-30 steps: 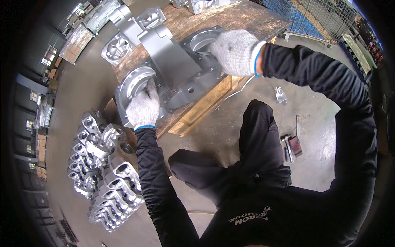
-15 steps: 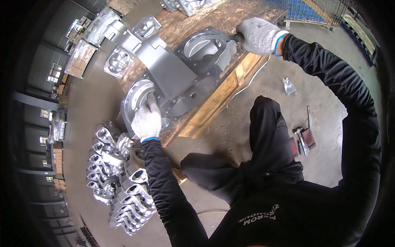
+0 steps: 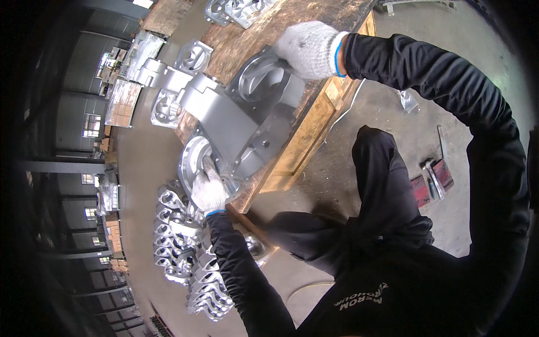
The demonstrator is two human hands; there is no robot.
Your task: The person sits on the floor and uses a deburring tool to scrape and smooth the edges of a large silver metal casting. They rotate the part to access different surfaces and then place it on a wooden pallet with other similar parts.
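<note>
A large grey metal casting [image 3: 224, 121], with a round opening at each side and a raised arm, lies on a wooden crate top [image 3: 314, 28]. My left hand [image 3: 209, 190], in a white knit glove, rests on the rim of its near-left opening, fingers stretched and slightly apart. My gloved right hand [image 3: 310, 49] is closed beside the far-right opening. From it a long flat grey tool [image 3: 265, 73], which looks like a file, reaches across that opening. Its handle is hidden inside the glove.
Smaller silver castings [image 3: 193, 56] stand on the crate beyond the large one. Rows of silver castings [image 3: 179, 236] sit low at the left. Hand tools [image 3: 433, 182] and a small plastic bag [image 3: 408, 101] lie on the floor at the right. Wrapped pallets [image 3: 120, 104] stand far left.
My right hand has moved left, closer to the far-right opening, carrying the tool further over it. My left hand stays at the near-left opening. The whole view has shifted a little.
</note>
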